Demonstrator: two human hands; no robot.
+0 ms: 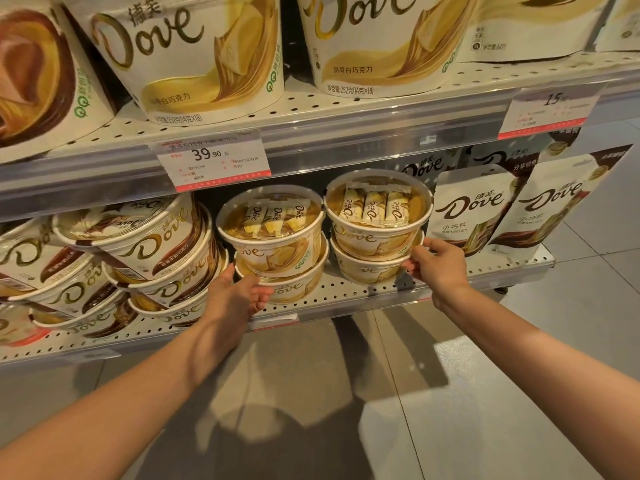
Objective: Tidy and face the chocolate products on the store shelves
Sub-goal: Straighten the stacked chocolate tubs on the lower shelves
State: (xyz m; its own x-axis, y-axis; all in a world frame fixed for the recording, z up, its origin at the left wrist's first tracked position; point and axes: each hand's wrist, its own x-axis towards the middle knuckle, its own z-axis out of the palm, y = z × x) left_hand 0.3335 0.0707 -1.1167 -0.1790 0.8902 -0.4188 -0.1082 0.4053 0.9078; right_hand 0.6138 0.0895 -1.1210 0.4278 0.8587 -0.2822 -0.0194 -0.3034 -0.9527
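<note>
Shelf edge [346, 299]: both hands flank stacked tubs [273, 233].

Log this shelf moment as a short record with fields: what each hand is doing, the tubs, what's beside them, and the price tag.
left hand: left hand grips the lower tub of the left white-chocolate stack
right hand: right hand holds the lower tub of the right white-chocolate stack at its right side
stacks: two tubs each, side by side on the lower shelf
left neighbours: tilted brown-and-white tubs
right neighbours: standing Dove pouches
price tag: price tag reads 39.90
</note>
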